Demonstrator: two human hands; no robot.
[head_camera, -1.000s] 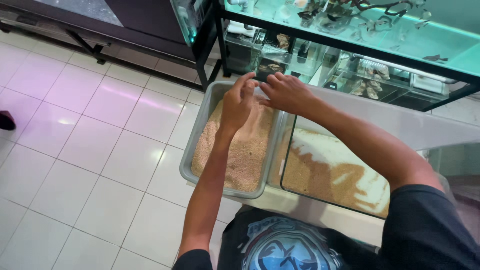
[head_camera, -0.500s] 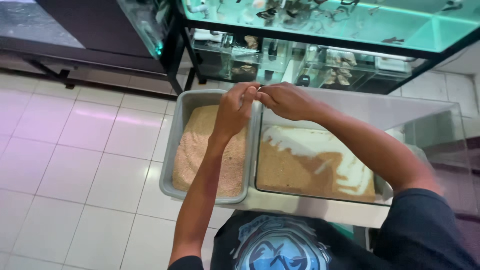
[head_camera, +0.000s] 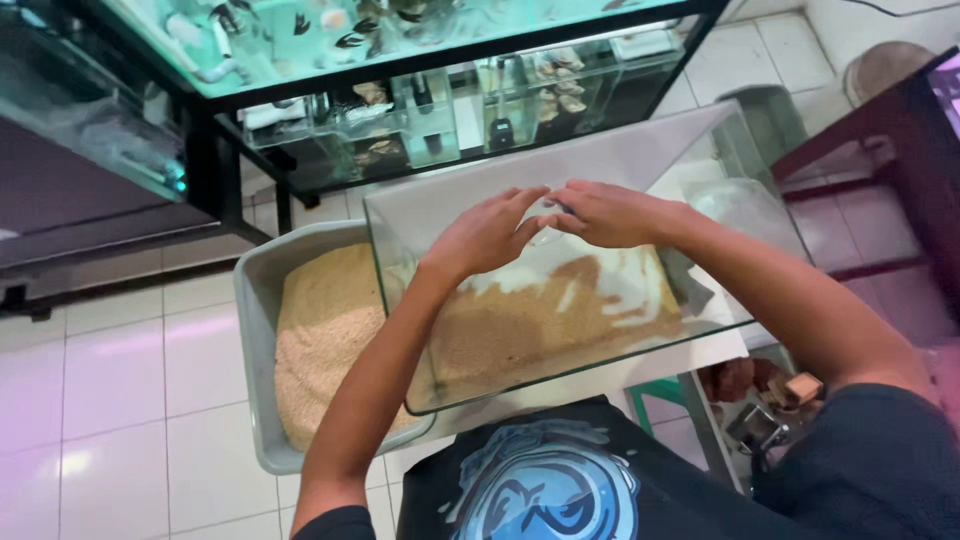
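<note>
In the middle of the frame, the left hand and the right hand are meeting fingertip to fingertip, pinching a small clear object over the glass tank, perhaps so that anything spilling is falling onto its brown sand. A grey tub of paler sand is standing at lower left.

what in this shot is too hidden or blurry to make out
- Head view: what the left hand and right hand pinch between them; the fingertips cover it.
- Head view: part of the sand in the grey tub, behind the left forearm and the glass tank.
- Head view: contents of the aquarium shelves, small and blurred.
</note>
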